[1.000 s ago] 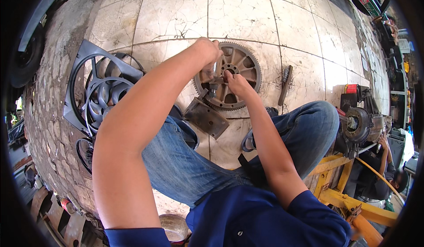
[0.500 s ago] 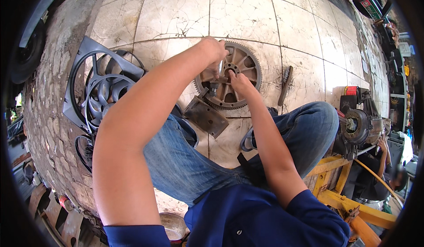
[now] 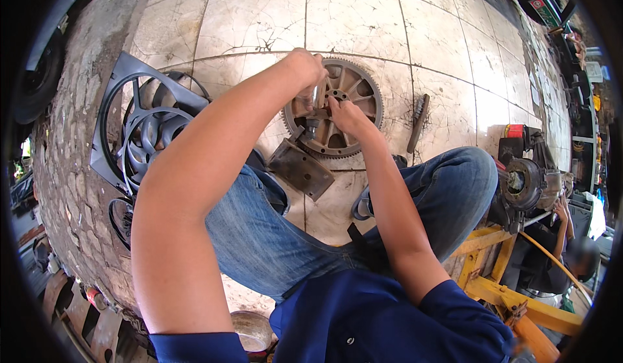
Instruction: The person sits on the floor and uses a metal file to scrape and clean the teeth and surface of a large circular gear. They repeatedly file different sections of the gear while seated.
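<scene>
A large toothed flywheel point(image 3: 368, 90) lies flat on the tiles in front of me, with a ring of bolt holes around its hub. Above its left side, my left hand point(image 3: 307, 77) is closed around a shiny metal tool point(image 3: 320, 94), whose kind I cannot make out. My right hand point(image 3: 347, 115) has its fingers bent together at the hub; what they pinch is hidden. Between the hands, a short brownish bar point(image 3: 319, 113) crosses the wheel near a dark cylindrical metal piece point(image 3: 311, 128). A rusty metal plate point(image 3: 300, 169) rests against the wheel's near left edge.
A wire brush point(image 3: 419, 123) lies right of the flywheel. Grey fan shrouds point(image 3: 139, 123) stand at left. To the right are a greasy mechanical assembly point(image 3: 524, 184), a yellow metal frame point(image 3: 500, 291) and another person point(image 3: 551, 253). A metal bowl point(image 3: 252, 330) sits near my left side.
My left hand has shifted slightly left and the tool has tilted with it. My right hand remains at the hub, its fingers drawn a little closer. The flywheel keeps its place.
</scene>
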Available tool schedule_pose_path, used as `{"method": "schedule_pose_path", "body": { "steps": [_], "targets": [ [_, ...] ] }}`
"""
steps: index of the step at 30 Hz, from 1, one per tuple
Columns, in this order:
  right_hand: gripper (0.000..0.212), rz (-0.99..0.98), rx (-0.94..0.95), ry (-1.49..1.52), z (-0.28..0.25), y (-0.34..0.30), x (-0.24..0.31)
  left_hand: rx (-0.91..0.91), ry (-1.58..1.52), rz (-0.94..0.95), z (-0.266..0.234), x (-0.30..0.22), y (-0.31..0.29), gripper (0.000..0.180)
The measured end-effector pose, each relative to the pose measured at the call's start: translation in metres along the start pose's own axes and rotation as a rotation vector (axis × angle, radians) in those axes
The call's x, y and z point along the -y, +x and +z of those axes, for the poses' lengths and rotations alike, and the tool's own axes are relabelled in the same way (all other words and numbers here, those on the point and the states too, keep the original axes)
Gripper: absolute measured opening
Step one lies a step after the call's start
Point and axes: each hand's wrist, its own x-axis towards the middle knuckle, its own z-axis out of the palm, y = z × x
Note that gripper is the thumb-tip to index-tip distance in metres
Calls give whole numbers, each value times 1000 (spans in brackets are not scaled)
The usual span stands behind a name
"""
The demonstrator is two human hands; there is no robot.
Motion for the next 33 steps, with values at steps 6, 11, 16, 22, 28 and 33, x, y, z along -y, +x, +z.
{"method": "schedule_pose_path", "body": {
  "steps": [6, 11, 16, 22, 28, 33],
  "targets": [
    [51, 74, 72, 86, -30, -27, 35, 19, 13, -47, -1, -11, -4, 94],
    [59, -157, 40, 190, -43, -34, 47, 63, 94, -44, 14, 2, 10, 99],
    [59, -179, -90, -45, 3, 1, 0, -13, -6, -42, 4, 1, -1, 111],
    [49, 151, 86, 123, -25, -20, 28, -52, -59, -5, 2, -5, -5, 116],
    [57, 104, 94, 118, -42, -28, 45, -43, 8, -15, 10, 0, 0, 116],
    [54, 125, 36, 185, -17, -20, 22, -7, -62, -17, 0, -4, -2, 113]
  ]
}}
